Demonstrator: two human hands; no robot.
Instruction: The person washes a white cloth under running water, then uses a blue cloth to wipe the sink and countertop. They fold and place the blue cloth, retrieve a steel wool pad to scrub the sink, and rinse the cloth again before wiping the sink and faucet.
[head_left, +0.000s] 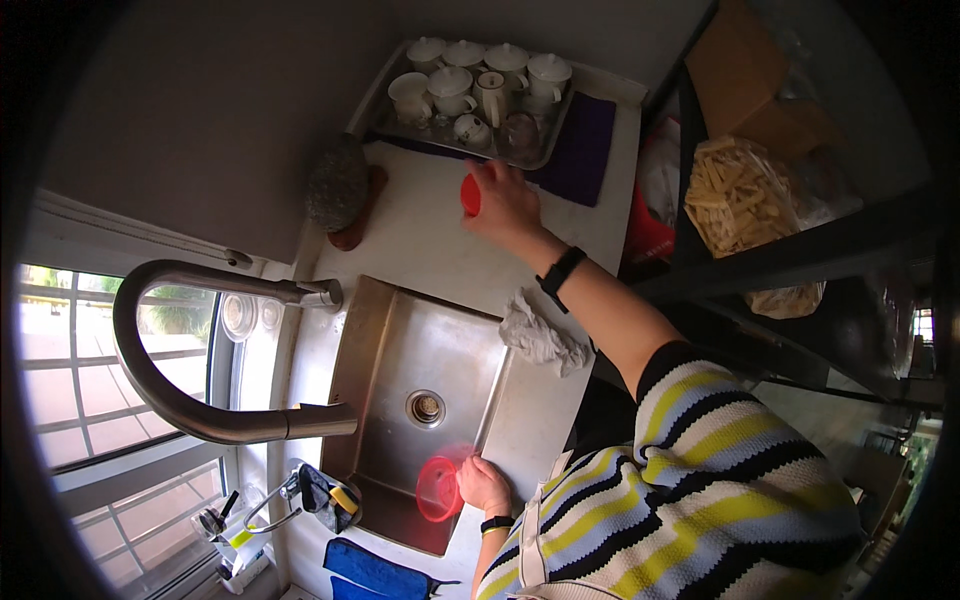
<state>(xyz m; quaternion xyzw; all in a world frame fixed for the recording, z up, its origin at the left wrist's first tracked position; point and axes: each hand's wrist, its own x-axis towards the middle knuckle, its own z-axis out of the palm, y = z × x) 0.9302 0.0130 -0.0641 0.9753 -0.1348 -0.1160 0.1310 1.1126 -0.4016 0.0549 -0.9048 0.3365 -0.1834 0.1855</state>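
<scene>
Over the near left corner of the stainless steel sink (450, 322), my left hand (484, 484) grips the rim of a translucent red plastic container (437, 491). My right hand (508, 201) reaches across the white countertop (420, 217) with its fingers around a small red round object (470, 195). My fingers cover part of it, so I cannot tell whether it is a cup or a lid. Just beyond that hand is a metal tray (551, 146) of white lidded mugs (450, 90). A crumpled grey cloth (540, 337) lies at the sink's near edge, between my arms.
A curved metal faucet (150, 375) arches over the sink. A dark rounded stone-like object (337, 184) stands on the counter. A purple mat (585, 157) lies partly under the tray. Blue cloths or gloves (375, 566) lie left of the sink. Shelves hold a bag of yellowish sticks (739, 199).
</scene>
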